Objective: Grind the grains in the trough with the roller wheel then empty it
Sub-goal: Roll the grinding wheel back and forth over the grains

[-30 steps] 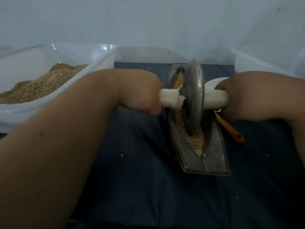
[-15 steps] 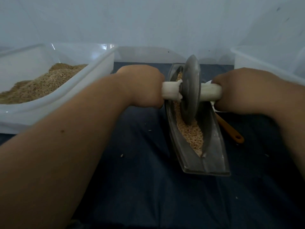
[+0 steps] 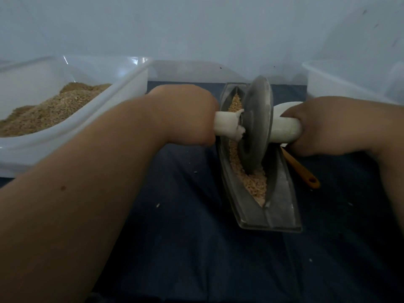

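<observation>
Pale grey-blue wall [image 3: 196, 29] ahead of me, 1 dark navy cloth [image 3: 175, 259] spread below (creased, with a few pale specks), dim, cool light.

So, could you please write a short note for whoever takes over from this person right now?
Left hand: grips the roller wheel by its left handle.
Right hand: grips its right handle.
The wheel stands upright in the trough, its edge in the grains.
Done: grains look partly crushed.
Left: finish grinding, lift the wheel out, empty the trough.
A tub of grain sits on the left.
</observation>
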The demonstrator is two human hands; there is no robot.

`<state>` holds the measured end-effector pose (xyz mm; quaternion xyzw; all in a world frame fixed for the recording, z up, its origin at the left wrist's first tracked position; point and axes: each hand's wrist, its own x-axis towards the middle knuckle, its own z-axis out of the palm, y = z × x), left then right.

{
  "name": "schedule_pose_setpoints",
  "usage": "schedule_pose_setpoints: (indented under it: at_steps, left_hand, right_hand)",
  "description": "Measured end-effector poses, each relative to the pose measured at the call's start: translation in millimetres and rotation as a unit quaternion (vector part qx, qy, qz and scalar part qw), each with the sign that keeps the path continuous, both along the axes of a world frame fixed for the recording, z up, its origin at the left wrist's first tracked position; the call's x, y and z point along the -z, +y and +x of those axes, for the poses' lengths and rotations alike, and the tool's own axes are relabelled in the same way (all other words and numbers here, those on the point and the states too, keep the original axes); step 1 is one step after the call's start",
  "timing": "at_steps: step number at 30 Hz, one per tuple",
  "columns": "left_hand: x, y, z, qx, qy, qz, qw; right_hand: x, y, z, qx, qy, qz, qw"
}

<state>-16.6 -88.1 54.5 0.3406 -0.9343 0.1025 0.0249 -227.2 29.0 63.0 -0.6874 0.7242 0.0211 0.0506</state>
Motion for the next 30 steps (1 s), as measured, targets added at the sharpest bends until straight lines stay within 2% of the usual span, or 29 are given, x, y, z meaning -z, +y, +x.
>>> schedule_pose_setpoints:
  at_steps: [3,5,7,9,11,14,19,21,23,25,27,30]
  left_hand:
    - [11.2,-6.5,-7.6,-0.030,0.050,-0.099,0.993]
    - [15.0,-11.2,-11.9,-0.063,0.073,-0.103,0.990]
    - [17.5,-14.8,-13.0,-0.076,0.083,-0.102,0.988]
    - [18.4,-16.0,-12.8,-0.079,0.082,-0.098,0.989]
    - [17.3,-14.6,-11.3,-0.075,0.073,-0.097,0.990]
    - [9.7,-9.9,-5.2,-0.055,0.025,-0.072,0.996]
    - [-6.7,4.3,14.3,-0.023,-0.074,0.126,0.989]
    - [-10.9,8.8,17.4,-0.031,-0.097,0.172,0.980]
    - [-12.5,10.2,16.7,-0.030,-0.088,0.179,0.979]
    - [-10.7,8.7,14.1,-0.024,-0.057,0.139,0.988]
    - [-3.1,2.7,9.2,-0.022,-0.025,0.048,0.998]
    - [11.8,-8.2,-2.8,-0.058,0.041,-0.083,0.994]
  right_hand:
    - [10.2,-21.4,-14.3,0.013,0.011,-0.063,0.998]
    - [21.7,-21.8,-19.2,0.032,0.057,-0.126,0.990]
    - [27.5,-35.5,-17.9,0.032,0.112,-0.239,0.964]
    - [28.4,-40.4,-14.6,0.049,0.141,-0.268,0.952]
    - [28.5,-36.6,-12.3,0.041,0.155,-0.248,0.955]
    - [19.7,-21.3,-11.6,0.015,0.128,-0.199,0.971]
    - [-6.2,11.0,-1.0,-0.044,0.042,-0.023,0.998]
    - [-10.6,17.5,0.1,-0.043,0.015,0.008,0.999]
    - [-9.5,16.6,-1.2,-0.043,-0.002,0.008,0.999]
    - [-6.2,9.6,-1.4,-0.037,-0.002,0.002,0.999]
    - [2.2,-2.8,-5.6,-0.009,0.009,-0.026,1.000]
    - [19.6,-24.6,-13.3,0.031,0.067,-0.146,0.987]
